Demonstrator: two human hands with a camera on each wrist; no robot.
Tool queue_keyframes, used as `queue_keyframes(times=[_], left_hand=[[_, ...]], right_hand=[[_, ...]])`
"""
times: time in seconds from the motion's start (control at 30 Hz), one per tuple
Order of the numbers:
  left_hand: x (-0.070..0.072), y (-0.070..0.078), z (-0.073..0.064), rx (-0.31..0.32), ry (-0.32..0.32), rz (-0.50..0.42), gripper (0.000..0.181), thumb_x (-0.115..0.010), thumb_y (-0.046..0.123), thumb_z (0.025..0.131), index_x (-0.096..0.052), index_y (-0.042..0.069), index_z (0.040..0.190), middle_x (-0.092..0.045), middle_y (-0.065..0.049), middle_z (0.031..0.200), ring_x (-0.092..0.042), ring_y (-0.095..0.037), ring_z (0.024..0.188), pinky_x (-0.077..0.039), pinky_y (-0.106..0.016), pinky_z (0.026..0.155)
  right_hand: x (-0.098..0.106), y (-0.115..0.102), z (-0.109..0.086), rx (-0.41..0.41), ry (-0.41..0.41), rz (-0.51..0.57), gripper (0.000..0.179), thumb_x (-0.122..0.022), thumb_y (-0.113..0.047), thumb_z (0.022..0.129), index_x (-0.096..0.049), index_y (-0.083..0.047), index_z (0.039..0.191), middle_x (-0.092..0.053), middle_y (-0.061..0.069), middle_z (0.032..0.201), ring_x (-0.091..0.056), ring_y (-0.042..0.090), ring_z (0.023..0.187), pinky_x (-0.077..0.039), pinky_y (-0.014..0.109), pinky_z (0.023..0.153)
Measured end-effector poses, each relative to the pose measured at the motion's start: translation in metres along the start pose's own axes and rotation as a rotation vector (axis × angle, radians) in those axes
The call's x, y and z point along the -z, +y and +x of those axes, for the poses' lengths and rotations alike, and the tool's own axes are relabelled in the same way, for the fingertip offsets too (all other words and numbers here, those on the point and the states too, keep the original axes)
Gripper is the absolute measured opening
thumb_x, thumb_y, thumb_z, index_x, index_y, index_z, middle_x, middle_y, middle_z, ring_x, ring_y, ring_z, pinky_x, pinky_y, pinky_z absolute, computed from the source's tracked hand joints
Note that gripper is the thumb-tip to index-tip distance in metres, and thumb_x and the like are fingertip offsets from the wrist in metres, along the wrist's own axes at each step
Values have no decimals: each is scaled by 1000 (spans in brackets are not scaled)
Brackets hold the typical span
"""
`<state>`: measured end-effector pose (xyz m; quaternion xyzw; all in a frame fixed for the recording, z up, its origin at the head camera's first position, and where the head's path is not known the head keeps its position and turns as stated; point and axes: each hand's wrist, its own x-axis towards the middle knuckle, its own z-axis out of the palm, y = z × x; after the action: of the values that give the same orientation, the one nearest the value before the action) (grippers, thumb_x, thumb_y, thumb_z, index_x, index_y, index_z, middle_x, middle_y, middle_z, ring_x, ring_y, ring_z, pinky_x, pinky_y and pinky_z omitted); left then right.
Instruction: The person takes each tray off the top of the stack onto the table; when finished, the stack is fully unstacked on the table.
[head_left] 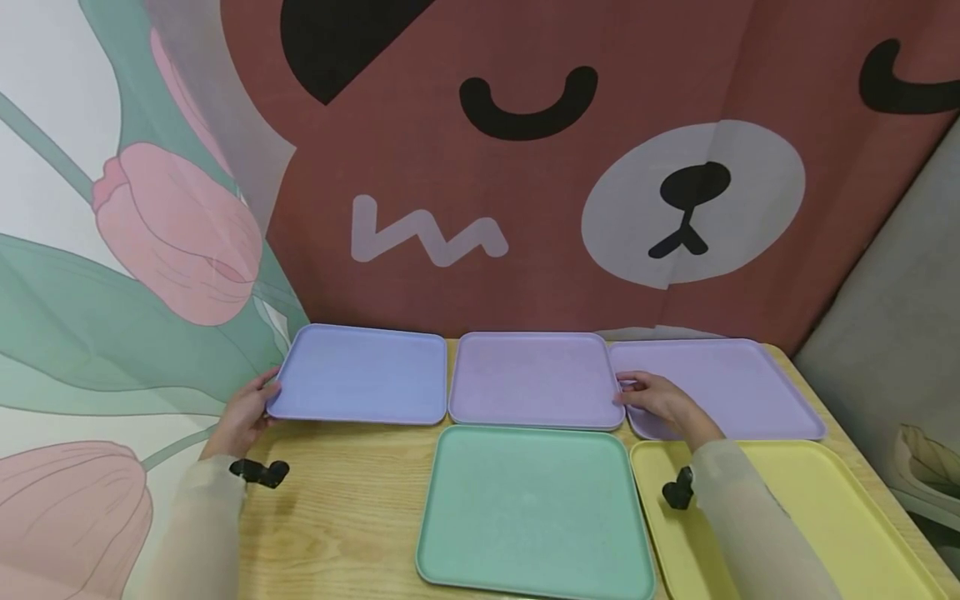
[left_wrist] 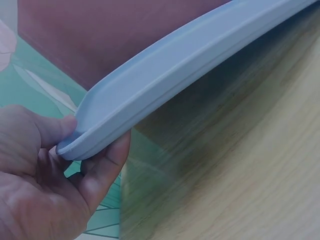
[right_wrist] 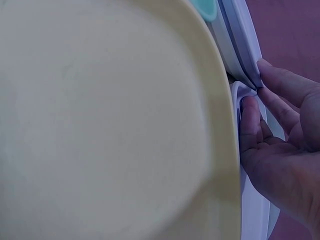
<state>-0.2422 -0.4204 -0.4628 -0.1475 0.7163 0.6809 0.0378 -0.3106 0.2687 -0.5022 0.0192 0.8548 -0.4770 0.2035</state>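
Note:
My left hand grips the left edge of a blue tray, thumb over the rim and fingers beneath. In the left wrist view that end is raised off the wooden table, a shadowed gap under it. My right hand reaches across a yellow tray, its fingertips against the right edge of the middle purple tray. Another rim shows under that edge in the right wrist view. A second purple tray lies to the right, partly behind the right hand.
A green tray lies in front of the middle purple tray. Right of it is the yellow tray, under my right forearm. Bare wood of the table shows at the front left. A bear-printed cloth hangs close behind the back row.

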Motion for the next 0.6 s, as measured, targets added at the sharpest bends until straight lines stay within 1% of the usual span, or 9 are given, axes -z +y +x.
queue_keyframes(times=[0.1, 0.17, 0.23, 0.27, 0.33, 0.4, 0.5, 0.53, 0.6], left_hand=[[-1, 0, 1, 2, -2, 12, 59, -36, 20, 111, -9, 11, 163, -64, 15, 91, -65, -5, 74, -53, -25, 64], [-2, 0, 1, 5, 9, 33, 59, -36, 20, 111, -10, 11, 163, -62, 11, 100, -65, -3, 78, -55, -26, 69], [-3, 0, 2, 11, 18, 68, 59, -34, 21, 111, -9, 11, 163, -60, -3, 118, -64, -1, 81, -56, -27, 73], [-4, 0, 2, 17, 29, 86, 58, -34, 22, 111, -10, 12, 163, -56, -10, 128, -63, 0, 82, -56, -27, 75], [-6, -1, 4, 30, 43, 117, 58, -33, 24, 111, -11, 13, 163, -42, -23, 147, -61, 2, 83, -55, -27, 77], [-8, -1, 7, 36, 48, 151, 57, -30, 25, 111, -10, 13, 163, -27, -28, 158, -58, 3, 85, -55, -26, 79], [-10, -1, 10, 39, 52, 181, 57, -28, 26, 111, -10, 12, 163, -22, -30, 162, -57, 0, 92, -53, -25, 80], [-11, -1, 11, 39, 58, 192, 56, -27, 25, 111, -10, 11, 163, -21, -30, 162, -59, -6, 99, -53, -25, 81], [-12, -1, 12, 33, 71, 207, 56, -27, 23, 111, -12, 9, 163, -22, -30, 161, -58, -9, 102, -52, -23, 79]], right_hand=[[0, 1, 0, 4, -2, -2, 76, -72, -33, 95, -37, -5, 156, -45, 24, 147, -42, 38, 136, -36, 53, 115], [0, 1, 0, 10, -3, -5, 76, -72, -33, 95, -36, -5, 156, -45, 24, 147, -42, 38, 136, -36, 52, 114], [0, 1, 0, 10, -2, 2, 75, -72, -32, 95, -37, -6, 156, -45, 23, 147, -43, 37, 136, -37, 51, 114], [0, 1, 0, 10, -1, 4, 75, -72, -32, 95, -37, -6, 156, -46, 23, 147, -43, 37, 136, -37, 51, 114], [0, 0, -1, 15, -2, 6, 75, -72, -32, 95, -37, -5, 156, -46, 23, 147, -43, 37, 135, -38, 50, 113], [0, 0, -1, 17, 0, 8, 75, -73, -31, 95, -37, -4, 155, -46, 23, 146, -43, 37, 135, -38, 49, 113], [0, 0, -2, 27, 0, 4, 74, -72, -31, 95, -37, -3, 155, -46, 24, 145, -44, 37, 134, -39, 49, 112], [0, -1, -2, 25, 2, 9, 74, -72, -30, 96, -37, -3, 155, -47, 24, 145, -44, 36, 133, -39, 48, 111], [-1, -1, -4, 23, 2, 14, 73, -72, -29, 96, -37, -3, 155, -46, 24, 145, -44, 36, 133, -40, 48, 111]])
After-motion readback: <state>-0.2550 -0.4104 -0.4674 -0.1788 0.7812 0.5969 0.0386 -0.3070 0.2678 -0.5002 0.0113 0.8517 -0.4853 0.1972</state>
